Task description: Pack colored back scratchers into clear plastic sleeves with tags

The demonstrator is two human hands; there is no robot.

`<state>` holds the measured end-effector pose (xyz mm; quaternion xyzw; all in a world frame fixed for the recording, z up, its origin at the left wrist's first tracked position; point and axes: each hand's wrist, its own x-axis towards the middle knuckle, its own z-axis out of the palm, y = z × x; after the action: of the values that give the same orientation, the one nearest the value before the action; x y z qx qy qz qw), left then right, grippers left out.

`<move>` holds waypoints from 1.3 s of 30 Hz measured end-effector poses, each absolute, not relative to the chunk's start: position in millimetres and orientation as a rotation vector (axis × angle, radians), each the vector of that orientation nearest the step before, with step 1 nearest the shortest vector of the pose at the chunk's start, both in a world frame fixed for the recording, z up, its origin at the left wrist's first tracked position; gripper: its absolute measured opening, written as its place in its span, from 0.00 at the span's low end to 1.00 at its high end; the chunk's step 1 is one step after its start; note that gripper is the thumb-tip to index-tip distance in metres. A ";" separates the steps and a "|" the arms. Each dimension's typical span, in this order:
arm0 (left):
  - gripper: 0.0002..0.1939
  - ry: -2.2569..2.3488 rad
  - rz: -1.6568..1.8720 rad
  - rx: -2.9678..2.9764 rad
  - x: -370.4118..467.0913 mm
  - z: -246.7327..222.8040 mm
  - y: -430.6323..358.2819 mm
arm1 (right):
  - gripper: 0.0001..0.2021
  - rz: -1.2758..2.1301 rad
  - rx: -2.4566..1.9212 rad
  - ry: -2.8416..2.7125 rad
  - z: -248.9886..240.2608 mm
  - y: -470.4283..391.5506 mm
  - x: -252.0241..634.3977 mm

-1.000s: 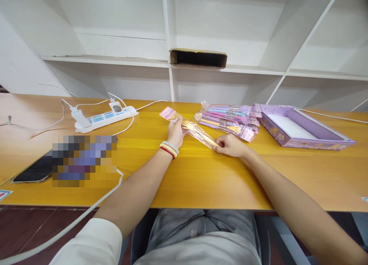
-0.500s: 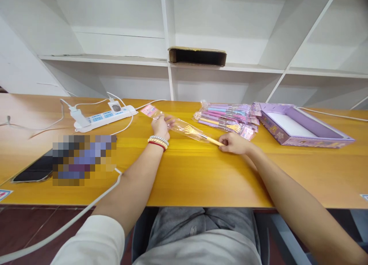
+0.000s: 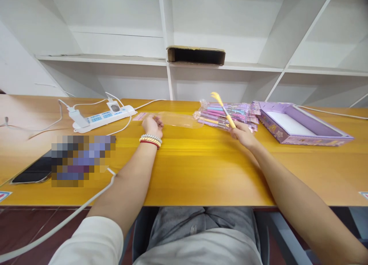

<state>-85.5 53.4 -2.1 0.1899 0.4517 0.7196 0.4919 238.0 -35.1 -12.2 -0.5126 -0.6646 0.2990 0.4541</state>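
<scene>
A yellow back scratcher (image 3: 222,106) with a hand-shaped head stands tilted in the air, out of its wrapper. My right hand (image 3: 243,134) is closed around the lower end of its handle. Flat on the table lies a clear plastic wrapper (image 3: 179,120), its pink header card to the left. My left hand (image 3: 153,126), wearing bracelets, is at the wrapper's left part with fingers loosely curled and apart, and no grip on it shows. Several packed back scratchers (image 3: 220,113) in pink, purple, blue and yellow lie in a pile behind my right hand.
A purple display box (image 3: 313,140) stands to the right of the pile. At the left are a white power strip (image 3: 105,117) with cables and a dark phone (image 3: 34,169) beside a blurred patch. White shelves (image 3: 224,12) rise behind the table, holding a cardboard box (image 3: 196,56).
The yellow back scratcher has come out of its wrapper and is raised, head up, in my right hand. The wrapper now lies flat. My left hand has shifted slightly left and loosened.
</scene>
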 end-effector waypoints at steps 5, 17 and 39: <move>0.04 1.076 1.410 0.733 -76.4 -6.4 47.0 | 0.13 0.845 -0.991 -1.368 -8.0 -35.6 228.8; 0.21 1.464 0.760 1.957 -60.3 -16.7 28.4 | 0.16 0.934 -1.174 -1.459 -15.5 -36.3 222.4; 0.31 1.442 0.037 2.292 -62.9 3.3 5.4 | 0.11 0.922 -1.093 -1.353 -19.5 -34.0 219.0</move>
<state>-62.9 5.4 3.3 0.8265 0.5201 0.0133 0.2150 219.0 -34.0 -19.5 -0.4625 -0.5725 0.3899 0.5535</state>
